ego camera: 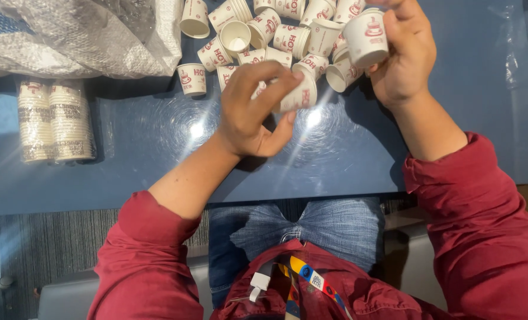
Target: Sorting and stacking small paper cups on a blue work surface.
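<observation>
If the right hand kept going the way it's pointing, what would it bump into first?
The right hand holds a paper cup and points up toward the far side of the table. It would probably first meet the pile of loose paper cups beside it, though depth is unclear.

A single head-worn camera looks steeply down from close above the seated person's lap, facing across the near edge of the blue tabletop (128, 160) toward its far edge, with no second view to overlap.

Both hands (258, 109) (401, 53) raised, fingers curled
</observation>
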